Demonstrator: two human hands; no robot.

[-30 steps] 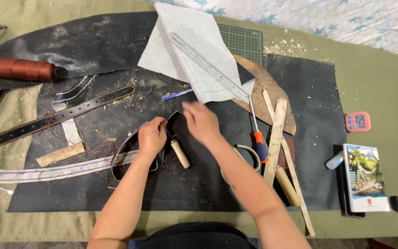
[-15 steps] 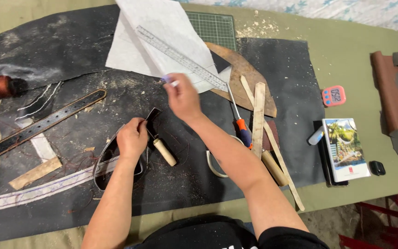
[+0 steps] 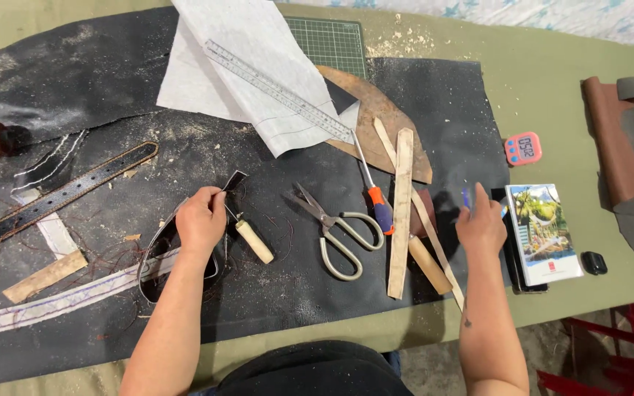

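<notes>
Seen from the head camera, a person works at a green-covered surface (image 3: 552, 95) laid with a large sheet of black leather (image 3: 273, 293). The left hand (image 3: 201, 218) pinches the upturned end of a dark leather strap (image 3: 157, 249) that loops under the palm; a wooden-handled awl (image 3: 252, 240) lies just beside it, touching the fingers. The right hand (image 3: 481, 226) rests at the sheet's right edge, fingers closed on a small blue pen-like item (image 3: 467, 198), close to a picture-covered booklet (image 3: 543, 233). Between the hands lie scissors (image 3: 334, 227), an orange-and-blue screwdriver (image 3: 373, 192) and pale wooden strips (image 3: 401, 213). Farther up, a metal ruler (image 3: 277, 89) crosses a white paper pattern (image 3: 247, 66) beside a green cutting mat (image 3: 329, 40). A black belt (image 3: 60, 198) lies at left, a pink timer (image 3: 523, 148) at right.
</notes>
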